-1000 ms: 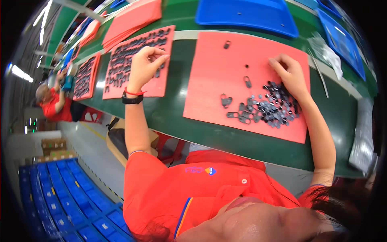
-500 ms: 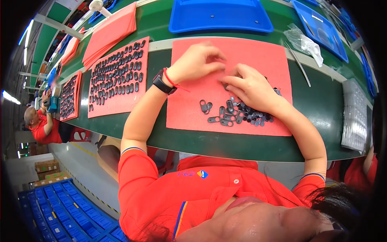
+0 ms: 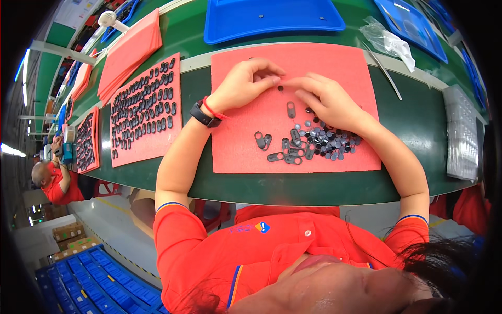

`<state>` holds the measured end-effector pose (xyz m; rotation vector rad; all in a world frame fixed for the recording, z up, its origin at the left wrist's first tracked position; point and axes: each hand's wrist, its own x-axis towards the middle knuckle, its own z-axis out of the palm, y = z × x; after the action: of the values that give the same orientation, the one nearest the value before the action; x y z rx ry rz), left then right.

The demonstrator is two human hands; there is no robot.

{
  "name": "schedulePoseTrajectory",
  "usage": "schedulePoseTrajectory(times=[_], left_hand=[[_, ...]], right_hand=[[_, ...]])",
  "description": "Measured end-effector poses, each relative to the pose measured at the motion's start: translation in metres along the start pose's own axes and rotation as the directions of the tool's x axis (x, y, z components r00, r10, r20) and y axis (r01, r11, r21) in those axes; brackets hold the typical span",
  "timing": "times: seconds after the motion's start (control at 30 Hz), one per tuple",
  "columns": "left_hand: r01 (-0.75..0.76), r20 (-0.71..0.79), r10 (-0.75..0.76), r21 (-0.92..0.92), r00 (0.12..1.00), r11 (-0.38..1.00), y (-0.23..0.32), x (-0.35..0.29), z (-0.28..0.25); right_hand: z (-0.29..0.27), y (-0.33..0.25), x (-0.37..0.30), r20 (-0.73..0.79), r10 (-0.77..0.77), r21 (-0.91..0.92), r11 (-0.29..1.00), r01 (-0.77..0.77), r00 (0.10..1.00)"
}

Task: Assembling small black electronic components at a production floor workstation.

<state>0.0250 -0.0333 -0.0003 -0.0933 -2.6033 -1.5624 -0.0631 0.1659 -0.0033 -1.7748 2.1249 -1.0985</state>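
My left hand (image 3: 252, 85) is over the upper part of a pink foam mat (image 3: 240, 149), its fingers curled and the thumb near the index finger. What it pinches, if anything, is hidden. My right hand (image 3: 332, 104) reaches in from the other side, index finger stretched toward the left fingertips and thumb apart from it. A small black disc (image 3: 281, 88) shows just below the meeting fingertips; whether it is held I cannot tell. Below it lies a dark oblong piece with a hole (image 3: 291, 109). Nearer me are several similar pieces (image 3: 273, 157) and a pile of small round discs (image 3: 334, 144), partly under my right hand.
To the left, another pink mat (image 3: 144, 152) carries rows of dark oblong pieces. Behind are a blue tray (image 3: 277, 31) and stacked pink sheets (image 3: 128, 57). Tweezers (image 3: 384, 73), a plastic bag (image 3: 389, 44) and clear trays (image 3: 461, 133) are right. A co-worker (image 3: 57, 180) sits far left.
My right hand has lifted away from the oblong piece, which now shows uncovered on the mat, and its index finger has stretched toward my left hand. A black disc has come into sight between them.
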Motion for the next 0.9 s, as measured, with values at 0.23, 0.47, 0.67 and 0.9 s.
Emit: schedulePoseTrajectory(times=[0.23, 0.47, 0.67, 0.9], left_hand=[[0.097, -0.143, -0.111, -0.102, 0.983, 0.99, -0.003, 0.003, 0.001], [0.12, -0.13, -0.119, 0.004, 0.984, 0.993, 0.01, -0.005, 0.01], [-0.177, 0.196, 0.149, 0.13, 0.969, 0.976, 0.023, -0.01, 0.013], [0.125, 0.035, -0.121, -0.175, 0.992, 0.977, 0.015, -0.003, 0.018]], right_hand=[[0.004, -0.014, -0.002, 0.049, -0.003, -0.345, 0.938, 0.02, 0.999], [0.003, -0.001, -0.002, -0.08, 0.038, -0.246, 0.968, -0.056, 0.996], [-0.006, 0.005, -0.002, -0.115, 0.042, -0.229, 0.971, -0.067, 0.993], [-0.002, 0.014, 0.002, -0.33, 0.005, -0.158, 0.986, -0.06, 0.944]])
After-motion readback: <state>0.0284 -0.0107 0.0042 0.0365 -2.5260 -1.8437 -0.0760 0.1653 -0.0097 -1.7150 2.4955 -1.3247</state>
